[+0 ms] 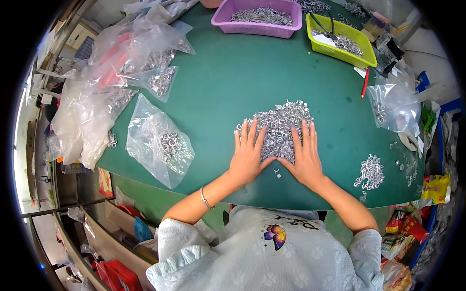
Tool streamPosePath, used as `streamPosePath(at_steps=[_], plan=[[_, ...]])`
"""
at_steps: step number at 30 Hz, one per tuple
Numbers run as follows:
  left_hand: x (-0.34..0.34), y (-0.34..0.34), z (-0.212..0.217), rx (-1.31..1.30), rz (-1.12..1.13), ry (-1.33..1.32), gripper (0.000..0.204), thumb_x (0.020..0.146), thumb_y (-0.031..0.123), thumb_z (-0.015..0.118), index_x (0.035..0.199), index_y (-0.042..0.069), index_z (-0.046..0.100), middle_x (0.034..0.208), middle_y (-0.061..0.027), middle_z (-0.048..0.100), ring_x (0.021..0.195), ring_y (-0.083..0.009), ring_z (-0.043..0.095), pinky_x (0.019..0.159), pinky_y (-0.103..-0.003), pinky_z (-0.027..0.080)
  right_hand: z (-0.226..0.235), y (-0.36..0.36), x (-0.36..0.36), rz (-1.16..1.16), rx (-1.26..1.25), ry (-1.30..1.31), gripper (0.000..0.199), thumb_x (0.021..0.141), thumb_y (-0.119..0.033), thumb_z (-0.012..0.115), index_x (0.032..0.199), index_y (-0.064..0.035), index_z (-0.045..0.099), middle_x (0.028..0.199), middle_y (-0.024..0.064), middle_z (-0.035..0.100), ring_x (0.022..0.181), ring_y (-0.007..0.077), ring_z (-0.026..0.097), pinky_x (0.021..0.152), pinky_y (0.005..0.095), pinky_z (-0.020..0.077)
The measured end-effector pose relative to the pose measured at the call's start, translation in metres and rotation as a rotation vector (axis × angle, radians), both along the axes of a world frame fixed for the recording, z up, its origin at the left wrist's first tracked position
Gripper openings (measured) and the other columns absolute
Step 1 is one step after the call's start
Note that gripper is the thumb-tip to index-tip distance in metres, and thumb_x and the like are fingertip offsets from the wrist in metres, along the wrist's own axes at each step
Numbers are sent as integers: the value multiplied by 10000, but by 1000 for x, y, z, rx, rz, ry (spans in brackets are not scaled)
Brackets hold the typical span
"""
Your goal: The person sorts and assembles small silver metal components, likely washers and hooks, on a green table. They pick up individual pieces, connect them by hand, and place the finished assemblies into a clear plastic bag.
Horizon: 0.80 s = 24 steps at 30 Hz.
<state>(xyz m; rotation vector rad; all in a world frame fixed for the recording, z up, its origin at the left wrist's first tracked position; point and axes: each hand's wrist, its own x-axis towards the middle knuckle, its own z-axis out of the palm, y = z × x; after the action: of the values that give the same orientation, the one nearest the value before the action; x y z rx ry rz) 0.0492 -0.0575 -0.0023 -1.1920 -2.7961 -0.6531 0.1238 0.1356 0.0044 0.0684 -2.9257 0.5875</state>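
Left hand [247,155] and right hand [305,157] lie flat, fingers spread wide, palms down on the near edge of a heap of small metal rings [279,128] at the middle of the green table [233,82]; a clear bag of rings [158,140] lies to the left.
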Motion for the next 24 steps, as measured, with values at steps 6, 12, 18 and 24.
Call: streamPosePath(at_steps=[6,12,18,24], plan=[[-1,6,6,45,29,22,739,839,354,678,1410,4,367,1514,-251,207,1388,-506,166,1068,-680,168,-4,6,-15,19,-74,24,858,813,-434,699,1424,38,324,1509,300,175,1408,495,125,1122,603,151],[39,12,11,-63,-171,34,949,719,526,732,1430,25,353,1527,-226,204,1408,-477,153,1012,-735,196,9,-5,33,114,-2,-69,865,806,-457,687,1423,33,330,1513,288,186,1418,478,125,1108,635,114],[-4,18,-3,-55,44,148,908,744,496,733,1415,11,360,1525,-210,211,1410,-470,149,1019,-740,177,13,11,10,23,-88,88,554,848,-221,675,1312,7,475,1441,181,369,1378,391,276,1104,560,212],[6,27,8,130,-20,56,539,821,277,697,1273,52,508,1392,-149,382,1334,-380,309,1051,-696,187,15,28,-45,9,-219,284,378,829,-152,688,1163,-6,589,1283,139,534,1262,342,443,1049,448,326]])
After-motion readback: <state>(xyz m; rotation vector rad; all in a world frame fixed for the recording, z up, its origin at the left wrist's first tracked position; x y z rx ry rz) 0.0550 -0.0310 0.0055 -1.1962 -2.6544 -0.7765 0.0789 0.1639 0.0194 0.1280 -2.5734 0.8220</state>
